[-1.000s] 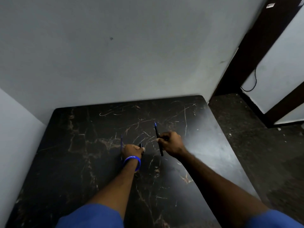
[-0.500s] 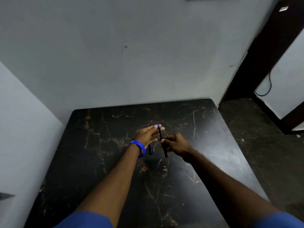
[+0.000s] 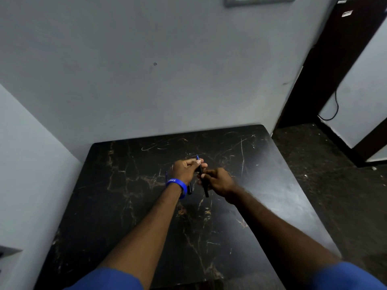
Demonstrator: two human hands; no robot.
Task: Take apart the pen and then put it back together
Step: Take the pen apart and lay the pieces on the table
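Both hands meet over the middle of the black marble table (image 3: 272,185). My right hand (image 3: 217,181) grips a thin dark pen barrel (image 3: 206,190) around its middle, its lower end sticking out below the fingers. My left hand (image 3: 185,169), with a blue wristband, pinches the pen's upper end, where a small blue tip (image 3: 197,157) shows above the fingers. A dark pen part (image 3: 189,188) lies on the table just below my left wrist. A thin blue piece (image 3: 166,176) peeks out left of that wrist.
The table stands in a corner, with grey walls (image 3: 146,80) behind and to the left. Dark floor (image 3: 335,174) and a dark door frame (image 3: 335,70) are on the right. A black cable (image 3: 335,105) hangs by the door.
My left hand left the table, rose to the pen and closed its fingers on the upper end. The right hand kept the barrel. The camera tilted up.
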